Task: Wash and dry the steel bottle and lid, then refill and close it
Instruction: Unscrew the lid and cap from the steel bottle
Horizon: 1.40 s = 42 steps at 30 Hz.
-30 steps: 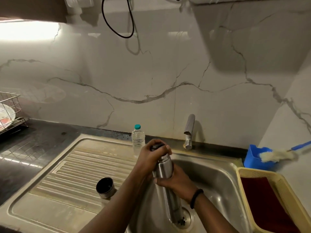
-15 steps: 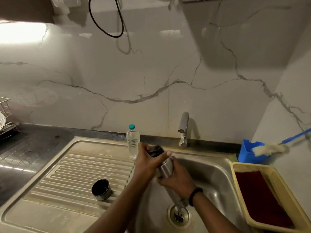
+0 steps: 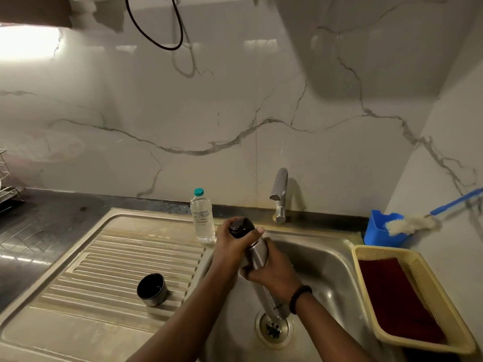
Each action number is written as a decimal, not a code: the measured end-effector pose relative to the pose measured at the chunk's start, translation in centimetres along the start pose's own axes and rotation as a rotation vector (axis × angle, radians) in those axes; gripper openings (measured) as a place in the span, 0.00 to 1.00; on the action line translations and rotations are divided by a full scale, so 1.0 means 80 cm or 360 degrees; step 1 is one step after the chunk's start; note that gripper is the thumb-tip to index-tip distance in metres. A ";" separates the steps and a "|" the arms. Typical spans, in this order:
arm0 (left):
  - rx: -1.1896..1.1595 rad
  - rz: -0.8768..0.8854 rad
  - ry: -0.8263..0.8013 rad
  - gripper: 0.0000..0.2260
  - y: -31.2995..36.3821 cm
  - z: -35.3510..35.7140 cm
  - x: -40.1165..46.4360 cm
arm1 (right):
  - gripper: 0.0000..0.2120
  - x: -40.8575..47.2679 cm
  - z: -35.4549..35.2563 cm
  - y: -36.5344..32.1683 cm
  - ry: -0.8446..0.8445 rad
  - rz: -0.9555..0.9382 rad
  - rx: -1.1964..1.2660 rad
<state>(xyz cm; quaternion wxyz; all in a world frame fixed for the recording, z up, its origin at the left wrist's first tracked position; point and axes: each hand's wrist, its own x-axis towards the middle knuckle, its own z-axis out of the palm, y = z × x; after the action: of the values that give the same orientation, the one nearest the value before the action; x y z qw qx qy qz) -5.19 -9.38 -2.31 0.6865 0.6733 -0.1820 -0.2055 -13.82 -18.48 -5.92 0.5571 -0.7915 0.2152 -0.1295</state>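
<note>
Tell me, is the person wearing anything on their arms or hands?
Only one thing: a black band circles the wrist of the right hand. The left hand has no band, ring or glove that shows. Both forearms are bare, with no sleeves in view.

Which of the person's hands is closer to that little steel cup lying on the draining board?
Left. The left hand grips the bottle top, on the cup's side; the right hand holds the body, farther over the sink.
</note>
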 end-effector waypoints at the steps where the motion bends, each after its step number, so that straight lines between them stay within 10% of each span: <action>1: -0.0021 -0.0047 -0.0050 0.27 0.002 0.005 -0.001 | 0.29 0.000 0.001 -0.001 0.0016 0.0016 0.0005; 6: 0.0062 -0.0065 -0.0291 0.21 0.003 -0.006 0.001 | 0.29 -0.002 -0.004 0.006 0.0064 0.0061 0.0080; 17: -0.0331 0.0082 0.0681 0.26 0.041 -0.002 0.020 | 0.29 0.001 0.026 0.022 0.0389 -0.0051 -0.0116; 35: 0.2354 0.0152 -0.0083 0.27 -0.057 -0.168 -0.039 | 0.24 -0.013 0.059 0.032 0.0166 0.0048 -0.0030; 42: 0.2827 0.0112 -0.0382 0.27 -0.079 -0.196 -0.079 | 0.25 -0.018 0.080 0.037 0.0137 0.0059 -0.0078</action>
<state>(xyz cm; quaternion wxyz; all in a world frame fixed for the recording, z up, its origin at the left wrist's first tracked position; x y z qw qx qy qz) -2.53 7.17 -8.84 -0.1052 0.9243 -0.3650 -0.0369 -12.84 -13.33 -10.86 0.5302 -0.7945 0.2568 -0.1478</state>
